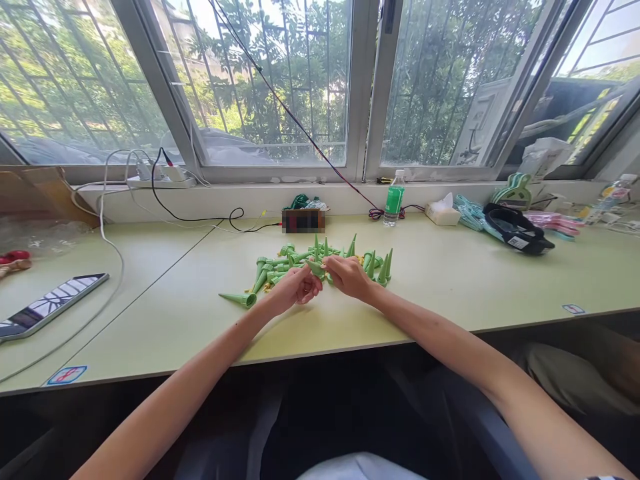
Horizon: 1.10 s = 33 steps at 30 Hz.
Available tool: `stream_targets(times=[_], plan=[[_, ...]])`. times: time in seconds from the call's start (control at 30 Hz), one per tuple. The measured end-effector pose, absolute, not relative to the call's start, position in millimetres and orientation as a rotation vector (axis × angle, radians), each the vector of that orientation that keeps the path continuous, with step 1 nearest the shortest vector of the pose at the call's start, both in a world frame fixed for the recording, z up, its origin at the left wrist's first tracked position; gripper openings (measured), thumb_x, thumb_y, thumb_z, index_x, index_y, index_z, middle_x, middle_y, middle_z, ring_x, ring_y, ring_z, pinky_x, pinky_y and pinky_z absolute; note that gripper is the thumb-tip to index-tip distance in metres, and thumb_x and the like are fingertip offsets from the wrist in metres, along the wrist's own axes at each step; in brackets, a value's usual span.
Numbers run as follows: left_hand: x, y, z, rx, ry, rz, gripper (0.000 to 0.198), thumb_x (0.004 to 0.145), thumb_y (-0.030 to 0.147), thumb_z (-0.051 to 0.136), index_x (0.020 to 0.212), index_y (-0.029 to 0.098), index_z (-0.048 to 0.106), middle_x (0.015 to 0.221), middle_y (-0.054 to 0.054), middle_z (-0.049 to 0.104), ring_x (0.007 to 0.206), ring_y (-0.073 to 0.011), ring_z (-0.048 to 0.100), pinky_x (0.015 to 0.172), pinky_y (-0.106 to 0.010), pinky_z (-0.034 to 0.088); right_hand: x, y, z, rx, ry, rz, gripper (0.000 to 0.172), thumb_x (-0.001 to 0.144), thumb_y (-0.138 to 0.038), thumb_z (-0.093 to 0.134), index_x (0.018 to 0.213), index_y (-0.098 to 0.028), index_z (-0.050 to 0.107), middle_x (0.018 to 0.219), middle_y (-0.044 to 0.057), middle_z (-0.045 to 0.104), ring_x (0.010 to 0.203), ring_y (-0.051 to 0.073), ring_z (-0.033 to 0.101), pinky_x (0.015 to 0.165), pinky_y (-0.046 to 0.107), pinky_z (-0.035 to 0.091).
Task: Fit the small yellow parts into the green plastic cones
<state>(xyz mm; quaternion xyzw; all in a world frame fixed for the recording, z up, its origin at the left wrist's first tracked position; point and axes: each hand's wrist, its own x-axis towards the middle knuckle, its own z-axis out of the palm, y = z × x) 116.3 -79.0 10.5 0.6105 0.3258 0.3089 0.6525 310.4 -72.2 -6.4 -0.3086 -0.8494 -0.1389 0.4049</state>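
Note:
A heap of several green plastic cone spikes (pixel 280 263) lies on the pale green table (pixel 450 280) in front of me, with small yellow bits among them. My left hand (pixel 297 288) and my right hand (pixel 347 275) meet just in front of the heap, both with fingers closed. Between them they pinch one green cone (pixel 315 267), its wide end toward my left hand. Another cone (pixel 239 299) lies alone to the left of my left hand.
A phone (pixel 47 305) lies at the far left beside a white cable (pixel 107 233). Along the window sill stand a power strip (pixel 160 175), a green-labelled bottle (pixel 395 200), a tissue box (pixel 442 212) and a black headset (pixel 517 230). Another person's leg shows at the right, under the table.

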Motion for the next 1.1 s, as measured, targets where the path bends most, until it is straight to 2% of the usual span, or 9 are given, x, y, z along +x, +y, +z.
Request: stream_targets(times=[0.17,0.4,0.57,0.73,0.93,1.1], plan=[[116.0,-77.5,10.6,1.356,0.749,0.741,0.047,0.082,0.056,0.063,0.069,0.011,0.066,0.061,-0.004,0.057,0.044,-0.0059,0.043,0.036,-0.017,0.026,313.3,-71.2,-9.1,-0.787,-2.171,-0.382,0.031,0.105,-0.032,0.032,0.086,-0.019,0.053,0.069,0.002,0.054,0.054,0.011,0.041,0.052,0.024,0.027],[119.0,-82.4,14.9,1.376,0.724,0.721,0.052,0.084,0.060,0.060,0.072,0.010,0.064,0.066,-0.005,0.059,0.046,-0.0055,0.045,0.038,-0.018,0.027,322.4,-77.7,-12.7,-0.729,-2.177,-0.380,0.026,0.104,-0.026,0.033,0.093,-0.018,0.055,0.071,0.002,0.057,0.055,0.011,0.045,0.051,0.023,0.026],[120.2,-84.7,15.4,1.400,0.699,0.727,0.051,0.082,0.059,0.063,0.074,0.009,0.062,0.070,-0.005,0.059,0.047,-0.0052,0.047,0.039,-0.018,0.028,327.9,-81.5,-12.4,-0.727,-2.181,-0.373,0.025,0.104,-0.028,0.035,0.098,-0.017,0.056,0.069,0.001,0.057,0.054,0.011,0.044,0.052,0.022,0.027],[119.9,-84.2,15.5,1.426,0.683,0.743,0.050,0.082,0.057,0.063,0.067,0.010,0.058,0.068,-0.004,0.058,0.045,-0.0042,0.045,0.040,-0.019,0.028,326.5,-80.9,-11.1,-0.721,-2.168,-0.360,0.025,0.104,-0.026,0.035,0.099,-0.016,0.057,0.071,0.002,0.060,0.056,0.011,0.049,0.053,0.022,0.029],[118.5,-81.7,12.6,1.448,0.670,0.735,0.048,0.085,0.056,0.062,0.077,0.009,0.063,0.068,-0.003,0.057,0.047,-0.0046,0.044,0.041,-0.018,0.030,325.5,-80.6,-11.1,-0.720,-2.116,-0.415,0.025,0.104,-0.026,0.036,0.100,-0.016,0.058,0.071,0.003,0.064,0.055,0.010,0.052,0.052,0.022,0.029],[117.4,-80.0,10.7,1.439,0.675,0.752,0.045,0.084,0.054,0.064,0.075,0.010,0.062,0.066,-0.002,0.055,0.048,-0.0048,0.046,0.042,-0.018,0.031,322.5,-82.9,-9.0,-0.737,-2.087,-0.394,0.026,0.105,-0.029,0.036,0.097,-0.018,0.058,0.073,0.004,0.068,0.056,0.010,0.055,0.053,0.021,0.032]])
